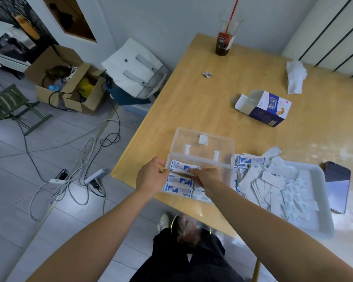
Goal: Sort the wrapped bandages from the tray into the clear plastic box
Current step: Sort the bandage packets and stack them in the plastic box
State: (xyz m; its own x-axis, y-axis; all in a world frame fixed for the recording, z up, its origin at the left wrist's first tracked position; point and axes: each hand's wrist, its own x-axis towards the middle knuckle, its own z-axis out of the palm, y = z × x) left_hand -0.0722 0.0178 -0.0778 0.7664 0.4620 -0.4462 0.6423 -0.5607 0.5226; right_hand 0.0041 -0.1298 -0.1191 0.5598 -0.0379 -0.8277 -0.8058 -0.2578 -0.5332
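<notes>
At the wooden table's near edge, the left hand [151, 177] grips the left wall of the clear plastic box [200, 159], while the right hand [207, 177] pinches a blue-and-white wrapped bandage [181, 166] inside it. More fill the white tray [322, 202] just right.

Floor: pale grey tiles [18, 176] left of me, tangled white cables [73, 180].
Wall: plain grey-white wall [171, 21] ahead.
Furniture: my light wooden tabletop [202, 98]; folding green stool [8, 104].

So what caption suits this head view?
Both hands, left and right, lay wrapped bandages in the clear plastic box.
</notes>
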